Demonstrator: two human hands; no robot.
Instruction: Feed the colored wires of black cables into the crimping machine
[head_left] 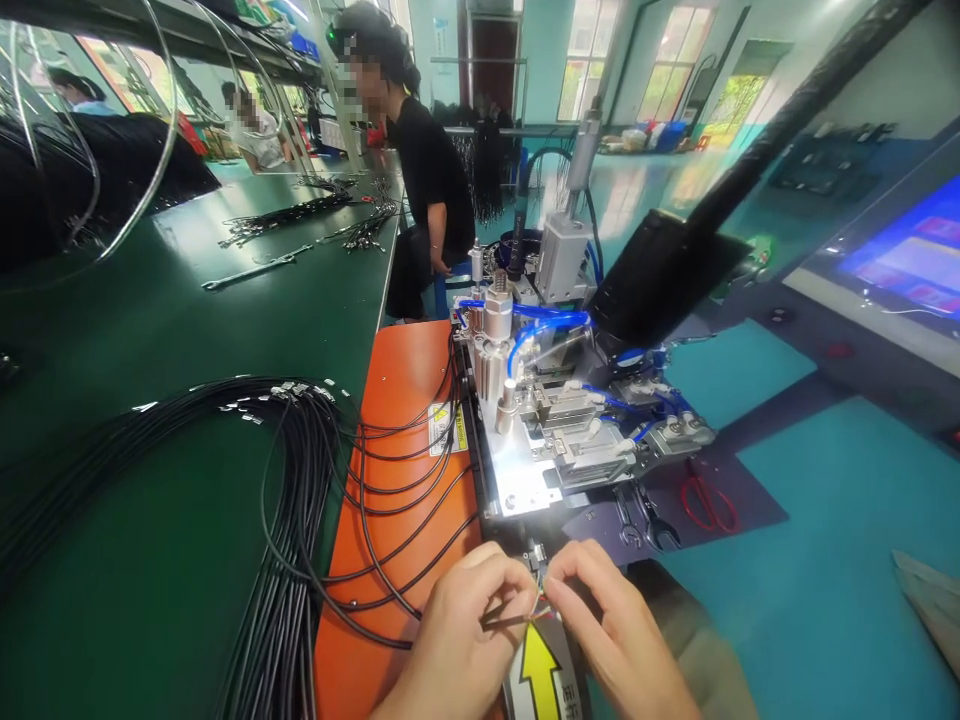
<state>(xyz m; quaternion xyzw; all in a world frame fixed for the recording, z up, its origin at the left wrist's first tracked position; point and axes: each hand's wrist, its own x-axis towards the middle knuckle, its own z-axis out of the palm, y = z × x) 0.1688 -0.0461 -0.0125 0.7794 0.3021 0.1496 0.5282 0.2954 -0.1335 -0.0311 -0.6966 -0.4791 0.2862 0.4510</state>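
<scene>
2 hands, left hand point(454, 640) and right hand point(615, 630), pinch narrow on the thin coloured cores point(541, 603) of a black cable point(504, 621), just off the pneumatic crimping press point(555, 420), where a slip or hard tug could fray or snap cores, or snag the cable on the orange board point(397, 450).
</scene>
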